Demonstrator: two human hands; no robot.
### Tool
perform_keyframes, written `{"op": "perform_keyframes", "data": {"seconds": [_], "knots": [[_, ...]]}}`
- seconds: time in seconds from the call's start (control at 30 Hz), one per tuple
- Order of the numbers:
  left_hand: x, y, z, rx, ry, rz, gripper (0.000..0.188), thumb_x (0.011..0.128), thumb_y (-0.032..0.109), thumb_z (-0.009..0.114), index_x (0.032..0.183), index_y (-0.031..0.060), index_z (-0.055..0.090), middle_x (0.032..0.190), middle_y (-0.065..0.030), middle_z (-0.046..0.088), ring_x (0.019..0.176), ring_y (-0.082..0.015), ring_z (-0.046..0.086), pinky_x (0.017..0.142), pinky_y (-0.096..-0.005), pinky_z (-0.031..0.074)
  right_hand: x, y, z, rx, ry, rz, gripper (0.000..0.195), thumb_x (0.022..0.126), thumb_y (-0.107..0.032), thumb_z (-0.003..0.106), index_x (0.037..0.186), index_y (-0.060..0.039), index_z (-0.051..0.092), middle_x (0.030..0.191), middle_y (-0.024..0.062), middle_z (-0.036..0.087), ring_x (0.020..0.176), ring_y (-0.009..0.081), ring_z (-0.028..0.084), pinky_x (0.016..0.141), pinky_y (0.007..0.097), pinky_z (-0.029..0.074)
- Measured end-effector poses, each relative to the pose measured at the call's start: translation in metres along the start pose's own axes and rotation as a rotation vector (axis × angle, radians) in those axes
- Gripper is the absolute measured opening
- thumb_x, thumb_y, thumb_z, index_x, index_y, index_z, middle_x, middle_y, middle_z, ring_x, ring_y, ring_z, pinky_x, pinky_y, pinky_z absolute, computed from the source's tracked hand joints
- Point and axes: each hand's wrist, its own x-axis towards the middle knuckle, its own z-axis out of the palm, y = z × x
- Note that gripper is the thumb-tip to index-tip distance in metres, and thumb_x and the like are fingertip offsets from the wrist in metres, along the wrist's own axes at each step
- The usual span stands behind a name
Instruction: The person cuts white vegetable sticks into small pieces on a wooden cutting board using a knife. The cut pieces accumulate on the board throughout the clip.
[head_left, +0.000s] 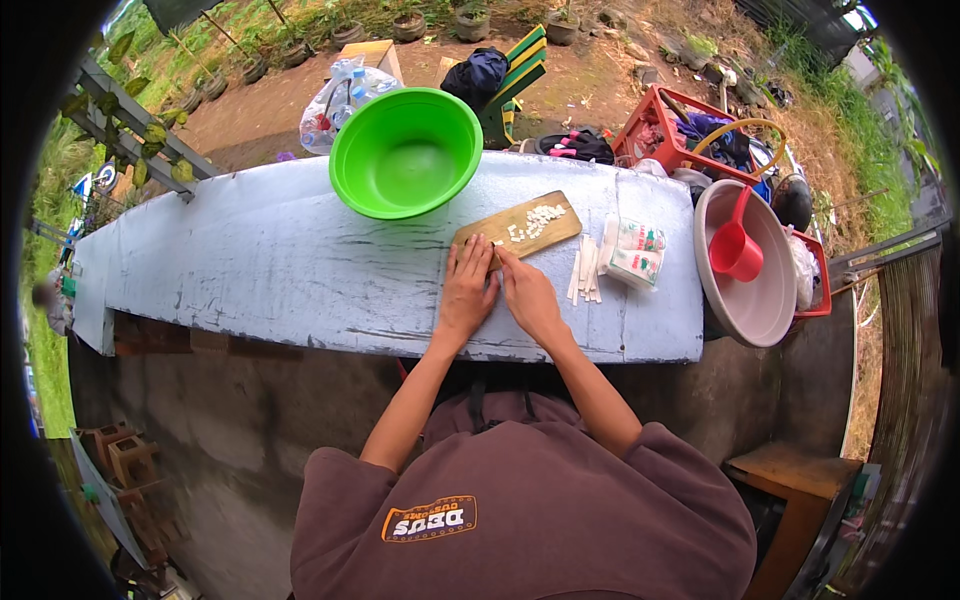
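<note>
A wooden cutting board (517, 227) lies at a slant on the pale blue painted table (277, 262). Small white cut pieces (541, 219) are scattered over its right half. My left hand (469, 283) rests with its fingers flat on the board's near left end; whatever lies under them is hidden. Beside it, my right hand (531, 296) is curled around what appears to be a small knife, mostly hidden, with its index finger reaching the board's near edge. Right of the board lie white strips (585, 271), next to plastic-wrapped white packs (634, 253) bearing print.
Beyond the board stands a green basin (406, 154). A greyish basin (776, 300) with a red dipper (736, 251) sits off the table's right end, near a red crate (652, 135). A bag of plastic bottles (349, 101) and a slatted chair (517, 75) are behind the table.
</note>
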Motion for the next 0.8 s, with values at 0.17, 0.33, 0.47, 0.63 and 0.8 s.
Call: {"op": "perform_keyframes", "data": {"seconds": [0.17, 0.33, 0.47, 0.63, 0.8], "knots": [[-0.001, -0.001, 0.001, -0.021, 0.012, -0.013, 0.053, 0.094, 0.014, 0.065, 0.143, -0.0046, 0.056, 0.155, -0.0204, 0.051, 0.15, -0.031, 0.042, 0.128, -0.0495, 0.024, 0.003, -0.006, 0.0, 0.035, -0.004, 0.001, 0.037, 0.104, -0.015, 0.052, 0.139, -0.0072, 0.061, 0.104, 0.028, 0.071, 0.096, 0.047, 0.068, 0.084, 0.053, 0.053], [-0.001, 0.0, -0.004, -0.015, -0.007, -0.009, 0.053, 0.093, 0.014, 0.066, 0.143, -0.0027, 0.057, 0.155, -0.0194, 0.052, 0.15, -0.0304, 0.042, 0.128, -0.0492, 0.024, -0.005, -0.005, -0.002, 0.034, 0.011, -0.018, 0.036, 0.105, -0.014, 0.052, 0.139, -0.0064, 0.061, 0.103, 0.0296, 0.071, 0.095, 0.0476, 0.068, 0.083, 0.0533, 0.053], [-0.001, 0.0, -0.003, 0.005, -0.014, 0.003, 0.055, 0.093, 0.014, 0.066, 0.144, -0.0019, 0.055, 0.155, -0.0196, 0.051, 0.15, -0.0312, 0.042, 0.128, -0.0488, 0.025, -0.016, -0.002, -0.004, 0.015, -0.015, 0.007, 0.038, 0.105, -0.015, 0.051, 0.141, -0.0081, 0.059, 0.1, 0.0301, 0.07, 0.094, 0.0484, 0.068, 0.082, 0.0564, 0.053], [-0.001, 0.0, -0.004, -0.118, 0.036, -0.058, 0.061, 0.093, 0.013, 0.067, 0.149, -0.0029, 0.048, 0.156, -0.0203, 0.049, 0.149, -0.0335, 0.042, 0.128, -0.0497, 0.026, -0.018, 0.0, -0.008, 0.019, 0.001, 0.006, 0.038, 0.105, -0.015, 0.051, 0.141, -0.0089, 0.06, 0.099, 0.0299, 0.071, 0.091, 0.0488, 0.068, 0.08, 0.0569, 0.053], [-0.002, 0.002, -0.012, -0.165, 0.024, -0.073, 0.065, 0.093, 0.012, 0.067, 0.152, -0.0036, 0.043, 0.154, -0.0204, 0.05, 0.147, -0.0352, 0.044, 0.128, -0.0493, 0.026, -0.016, -0.005, -0.005, 0.033, 0.039, -0.005, 0.037, 0.105, -0.016, 0.051, 0.14, -0.0099, 0.06, 0.099, 0.029, 0.071, 0.092, 0.0484, 0.068, 0.08, 0.0572, 0.053]]}}
